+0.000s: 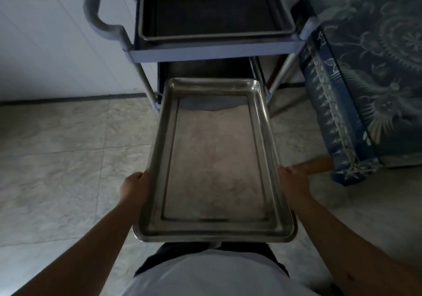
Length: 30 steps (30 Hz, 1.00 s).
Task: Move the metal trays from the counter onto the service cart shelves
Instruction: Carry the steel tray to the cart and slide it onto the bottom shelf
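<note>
Both hands' grip (134,187) (291,181) on tray (214,158)

The service cart's (214,50) top shelf carries one dark metal tray (212,10) lying flat.

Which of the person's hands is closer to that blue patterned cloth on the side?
Right. The right hand grips the carried tray's right rim, just beside the blue patterned cloth; the left hand holds the opposite rim, a tray's width farther away.
</note>
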Each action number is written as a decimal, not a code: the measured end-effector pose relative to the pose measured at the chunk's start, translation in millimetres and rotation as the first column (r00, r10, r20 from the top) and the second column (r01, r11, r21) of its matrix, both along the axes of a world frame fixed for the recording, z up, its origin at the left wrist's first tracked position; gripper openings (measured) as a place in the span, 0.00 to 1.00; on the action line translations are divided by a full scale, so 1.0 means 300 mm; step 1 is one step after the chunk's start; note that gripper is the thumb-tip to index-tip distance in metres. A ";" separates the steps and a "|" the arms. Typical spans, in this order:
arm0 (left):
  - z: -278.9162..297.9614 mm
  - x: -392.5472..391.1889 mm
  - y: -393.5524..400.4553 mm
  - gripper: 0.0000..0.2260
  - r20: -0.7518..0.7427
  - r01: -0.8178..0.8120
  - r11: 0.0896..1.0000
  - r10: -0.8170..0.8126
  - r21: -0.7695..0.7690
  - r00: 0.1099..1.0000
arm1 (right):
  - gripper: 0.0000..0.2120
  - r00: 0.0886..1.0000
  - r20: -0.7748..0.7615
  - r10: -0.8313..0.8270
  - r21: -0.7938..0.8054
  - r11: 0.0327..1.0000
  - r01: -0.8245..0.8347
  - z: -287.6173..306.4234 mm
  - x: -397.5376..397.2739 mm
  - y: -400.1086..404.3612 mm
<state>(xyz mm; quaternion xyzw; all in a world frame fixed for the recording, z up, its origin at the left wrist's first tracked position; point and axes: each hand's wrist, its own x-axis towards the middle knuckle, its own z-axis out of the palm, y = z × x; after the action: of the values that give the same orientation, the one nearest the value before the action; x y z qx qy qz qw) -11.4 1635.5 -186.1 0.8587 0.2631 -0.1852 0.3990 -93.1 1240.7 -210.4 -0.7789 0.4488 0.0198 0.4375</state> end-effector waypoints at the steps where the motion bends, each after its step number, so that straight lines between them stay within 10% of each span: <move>1: -0.011 0.002 0.006 0.21 -0.009 0.007 1.000 -0.007 0.000 1.000 | 0.20 1.000 -0.021 0.005 0.002 1.000 -0.005 -0.008 -0.017 0.007; 30: -0.696 0.279 -0.301 0.21 -0.256 -0.004 0.987 0.045 0.159 0.966 | 0.20 0.942 -0.263 0.209 0.103 0.977 -0.188 -0.712 0.410 -0.317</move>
<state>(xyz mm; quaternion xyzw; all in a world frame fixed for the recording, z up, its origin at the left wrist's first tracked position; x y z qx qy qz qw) 72.3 1545.3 -394.8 0.8525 0.3373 -0.2694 0.2947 30.1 1145.5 -424.2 -0.7929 0.4227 0.1877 0.3968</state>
